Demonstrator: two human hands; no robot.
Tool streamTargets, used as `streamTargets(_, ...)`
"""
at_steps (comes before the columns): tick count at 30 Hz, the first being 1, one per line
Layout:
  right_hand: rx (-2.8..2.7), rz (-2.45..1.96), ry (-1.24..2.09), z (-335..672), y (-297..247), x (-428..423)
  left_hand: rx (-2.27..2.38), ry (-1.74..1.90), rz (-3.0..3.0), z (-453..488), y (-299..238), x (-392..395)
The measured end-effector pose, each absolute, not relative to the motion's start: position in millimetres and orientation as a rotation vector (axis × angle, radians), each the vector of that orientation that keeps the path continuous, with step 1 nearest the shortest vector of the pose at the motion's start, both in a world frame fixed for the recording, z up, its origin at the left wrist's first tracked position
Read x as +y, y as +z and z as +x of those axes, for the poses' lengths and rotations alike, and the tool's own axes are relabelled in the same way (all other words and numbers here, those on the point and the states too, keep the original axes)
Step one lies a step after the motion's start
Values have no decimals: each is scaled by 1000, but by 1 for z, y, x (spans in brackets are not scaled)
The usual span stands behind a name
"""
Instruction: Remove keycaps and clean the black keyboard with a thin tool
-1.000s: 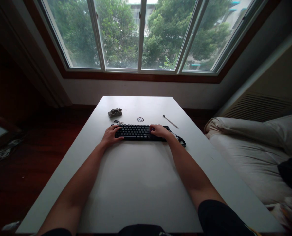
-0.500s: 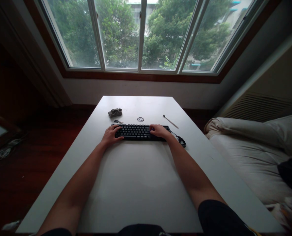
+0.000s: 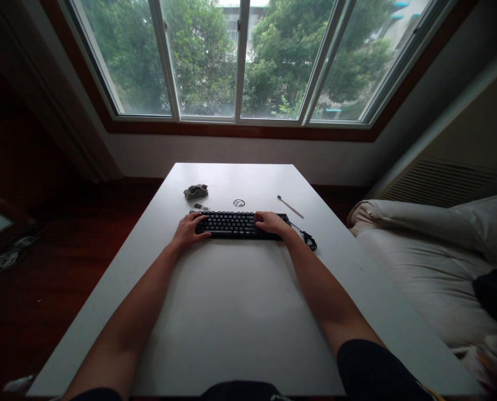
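Note:
A black keyboard (image 3: 232, 224) lies on the white table (image 3: 240, 312), its light-marked keys facing up. My left hand (image 3: 188, 229) grips its left end, thumb along the front edge and fingers over the upper left corner. Over the right part of the keys, my right hand (image 3: 270, 221) is closed, its fingertips curled down at the keys. Whatever those fingers hold, if anything, is too small to make out. A coiled black cable (image 3: 309, 240) lies off the keyboard's right end.
Behind the keyboard lie a crumpled grey cloth (image 3: 195, 191), a small tool with dark handle and wire prongs (image 3: 201, 207), a round dark-rimmed item (image 3: 239, 203) and a thin brush (image 3: 290, 206). A pale sofa (image 3: 415, 267) stands right of the table; a window (image 3: 240, 61) is ahead.

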State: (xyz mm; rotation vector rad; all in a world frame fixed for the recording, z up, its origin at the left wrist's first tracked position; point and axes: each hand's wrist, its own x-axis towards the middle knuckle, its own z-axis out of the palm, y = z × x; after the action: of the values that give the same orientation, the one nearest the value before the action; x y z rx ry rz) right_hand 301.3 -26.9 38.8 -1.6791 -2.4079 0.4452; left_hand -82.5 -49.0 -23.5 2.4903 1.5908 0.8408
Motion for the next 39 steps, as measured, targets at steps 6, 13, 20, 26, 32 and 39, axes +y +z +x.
streamTargets(6,-2413,-1678,437,302,36,-24,1589,845,2487,-82,-23,-49)
streamTargets(13,-2414,-1667,431,304,34,-23,1581,847,2485,-82,-22,-50)
streamTargets(20,-2416,-1667,417,304,32,-21,1588,843,2479,-82,-23,-49)
streamTargets(26,-2411,-1666,399,302,32,-22,1581,837,2493,-83,-24,-49)
streamTargets(32,-2399,-1668,396,302,32,-23,1584,848,2498,-83,-25,-48)
streamTargets(39,-2391,-1692,394,300,33,-24,1582,852,2489,-82,-23,-49)
